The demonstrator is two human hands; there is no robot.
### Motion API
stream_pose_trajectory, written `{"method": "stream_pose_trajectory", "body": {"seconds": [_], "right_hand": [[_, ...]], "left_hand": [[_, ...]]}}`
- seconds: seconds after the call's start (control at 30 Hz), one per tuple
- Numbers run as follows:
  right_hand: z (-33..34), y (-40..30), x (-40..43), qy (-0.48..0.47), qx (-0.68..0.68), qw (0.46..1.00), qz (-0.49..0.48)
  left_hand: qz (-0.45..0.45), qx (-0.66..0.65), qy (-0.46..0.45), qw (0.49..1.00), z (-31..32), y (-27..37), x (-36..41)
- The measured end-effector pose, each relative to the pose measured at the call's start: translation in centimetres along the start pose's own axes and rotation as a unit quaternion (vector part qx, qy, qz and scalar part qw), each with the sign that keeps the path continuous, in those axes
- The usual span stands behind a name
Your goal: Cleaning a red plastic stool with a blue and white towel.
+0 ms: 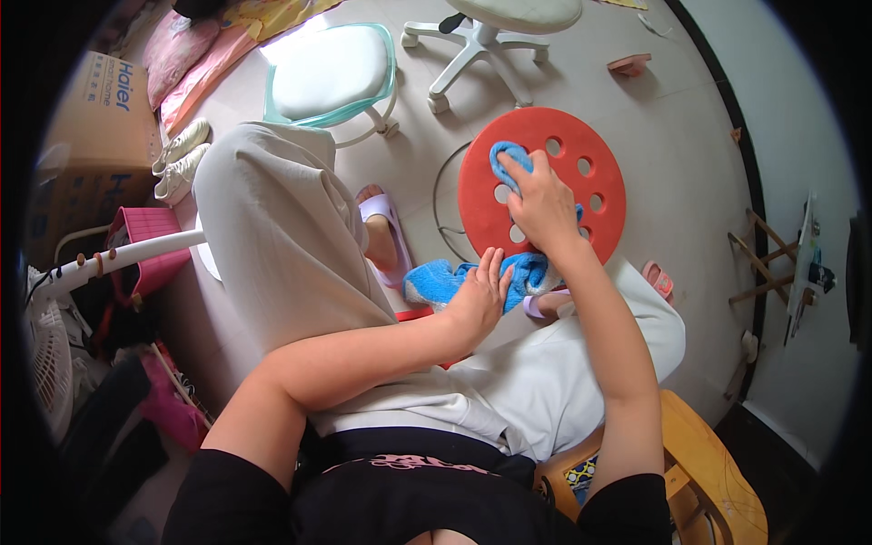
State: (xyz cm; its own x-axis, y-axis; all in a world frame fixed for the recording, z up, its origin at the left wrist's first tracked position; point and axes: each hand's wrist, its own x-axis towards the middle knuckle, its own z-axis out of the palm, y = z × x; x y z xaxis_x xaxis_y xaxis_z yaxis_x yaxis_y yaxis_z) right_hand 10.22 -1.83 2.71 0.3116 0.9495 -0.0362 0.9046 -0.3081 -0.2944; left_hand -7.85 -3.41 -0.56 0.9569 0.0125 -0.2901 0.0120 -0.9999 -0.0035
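Note:
A red round stool point(477, 184) with several holes through its seat stands in front of me. My right hand point(541, 204) presses a bunched blue cloth point(507, 153) onto the seat, its fingers bent over the folds. A bit of blue also shows at a hole beside that wrist. At the seat's near edge lies a crumpled blue and pale grey cloth point(429, 283). My left hand point(482, 296) rests on it with extended fingers, the tips by the red rim. Whether both blue parts are one cloth, I cannot tell.
Beyond the stool are a white swivel chair base point(480, 41) and a pale seat with a turquoise rim point(334, 71). A dark cable point(439, 197) curves along the floor. To the left are a cardboard box point(102, 122), white shoes point(180, 163), a pink basket point(153, 252) and a fan point(51, 361).

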Motion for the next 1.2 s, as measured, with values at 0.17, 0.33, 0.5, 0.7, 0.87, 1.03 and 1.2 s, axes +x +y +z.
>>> {"method": "stream_pose_trajectory", "body": {"seconds": [0.17, 0.33, 0.5, 0.7, 0.87, 1.03, 1.2], "right_hand": [[2.1, -0.9, -1.1, -0.039, -0.030, 0.999, -0.023], [-0.2, -3.1, -3.0, -0.323, 0.010, 0.941, -0.099], [0.0, -0.7, 0.3, -0.057, 0.038, 0.998, -0.012], [2.1, -1.4, -0.4, -0.051, -0.023, 0.998, -0.041], [-0.4, -2.8, -1.6, -0.303, 0.010, 0.943, -0.140], [0.2, -1.8, 4.0, 0.041, -0.043, 0.998, 0.011], [3.0, -1.3, 8.2, 0.044, -0.110, 0.993, 0.008]], "left_hand": [[0.006, -0.016, -0.010, 1.000, 0.1, 0.0, 0.1], [0.049, -0.077, -0.177, 0.980, -2.0, -0.8, 0.8], [-0.007, -0.029, -0.005, 1.000, -0.3, 0.1, 0.0], [0.000, -0.020, -0.012, 1.000, -0.4, 0.2, 0.1], [0.050, -0.094, -0.191, 0.976, -2.0, -0.8, 0.6], [-0.002, -0.012, -0.028, 1.000, -0.3, 0.1, -0.2], [0.013, 0.005, -0.067, 0.998, -0.7, 0.2, 0.4]]}}
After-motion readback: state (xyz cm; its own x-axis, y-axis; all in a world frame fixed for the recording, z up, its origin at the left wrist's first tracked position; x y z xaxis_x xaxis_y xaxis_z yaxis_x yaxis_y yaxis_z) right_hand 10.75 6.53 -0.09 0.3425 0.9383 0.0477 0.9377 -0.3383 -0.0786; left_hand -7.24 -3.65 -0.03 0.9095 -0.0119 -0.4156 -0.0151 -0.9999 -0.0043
